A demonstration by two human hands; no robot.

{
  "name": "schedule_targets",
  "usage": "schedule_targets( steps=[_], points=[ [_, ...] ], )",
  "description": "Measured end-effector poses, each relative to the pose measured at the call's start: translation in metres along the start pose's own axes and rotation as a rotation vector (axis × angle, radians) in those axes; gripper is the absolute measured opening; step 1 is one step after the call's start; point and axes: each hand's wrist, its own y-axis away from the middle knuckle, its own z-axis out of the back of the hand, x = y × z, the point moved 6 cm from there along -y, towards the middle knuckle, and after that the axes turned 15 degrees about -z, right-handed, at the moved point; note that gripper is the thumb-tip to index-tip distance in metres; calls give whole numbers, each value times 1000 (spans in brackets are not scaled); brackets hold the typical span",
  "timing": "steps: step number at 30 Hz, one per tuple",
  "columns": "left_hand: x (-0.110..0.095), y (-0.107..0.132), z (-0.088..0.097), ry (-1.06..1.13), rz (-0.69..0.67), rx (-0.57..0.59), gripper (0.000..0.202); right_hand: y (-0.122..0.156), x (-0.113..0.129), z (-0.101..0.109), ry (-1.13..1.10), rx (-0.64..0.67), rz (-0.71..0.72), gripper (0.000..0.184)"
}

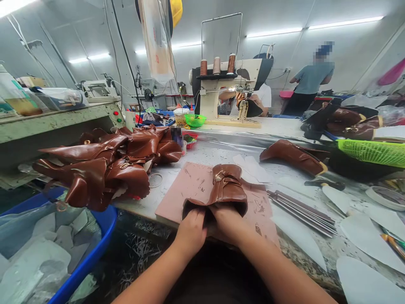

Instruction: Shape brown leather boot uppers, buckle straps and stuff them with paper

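Note:
A brown leather boot upper (228,192) with straps and a buckle stands on a pinkish board (196,181) at the table's front edge, its wide opening facing me. My left hand (192,230) is closed on the near left edge of that opening, thumb and fingers pinched on the leather. Reaching into the opening from the right, my right hand (227,217) holds the upper from inside. The leather hides most of its fingertips.
Several brown boot uppers (126,160) are heaped at left above a blue bin (107,232) of scraps. Another upper (291,156), dark strips (302,211) and white pattern pieces (367,236) lie at right. A sewing machine (228,76) stands behind; a person (314,78) is farther back.

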Motion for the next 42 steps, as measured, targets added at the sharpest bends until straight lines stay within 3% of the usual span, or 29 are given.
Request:
schedule_targets(
  steps=[4,11,26,32,34,38,42],
  points=[
    [0,-3,-9,-41,19,66,52,6,-2,-6,-1,-29,-35,46],
    [0,-3,-5,-52,-14,139,61,9,-9,-6,-3,-1,-44,56],
    [-3,12,-12,-74,-90,241,55,28,-20,-18,1,79,37,66],
    [-6,28,-9,-76,-326,374,68,40,-26,-9,-55,141,105,48],
    [-3,30,-9,-82,-379,397,63,49,-29,-6,-89,159,145,43],
    [4,30,-7,-78,-438,352,50,66,-38,4,-190,179,200,35],
    [-4,24,0,-82,-511,263,40,71,-31,17,-229,167,217,22]
  ],
)
